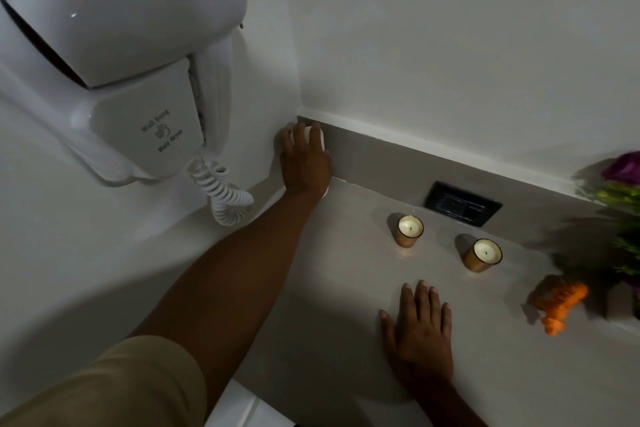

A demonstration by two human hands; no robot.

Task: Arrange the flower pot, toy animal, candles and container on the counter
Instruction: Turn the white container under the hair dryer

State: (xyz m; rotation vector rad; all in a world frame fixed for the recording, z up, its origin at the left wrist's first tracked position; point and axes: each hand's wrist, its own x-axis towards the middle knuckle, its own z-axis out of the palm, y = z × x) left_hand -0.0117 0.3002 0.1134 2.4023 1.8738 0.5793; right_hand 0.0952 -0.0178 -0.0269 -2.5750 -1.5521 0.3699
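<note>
My left hand reaches into the far left corner of the grey counter and is wrapped over a white container, which it mostly hides. My right hand lies flat and empty on the counter, fingers spread. Two gold candles stand behind it: one to the left, the other to the right. An orange toy animal sits at the right. The flower pot, with purple and green flowers, is cut off by the right edge.
A white wall-hung hair dryer with a coiled cord hangs on the left wall close to my left arm. A dark power socket is set in the grey backsplash behind the candles. White walls enclose the corner.
</note>
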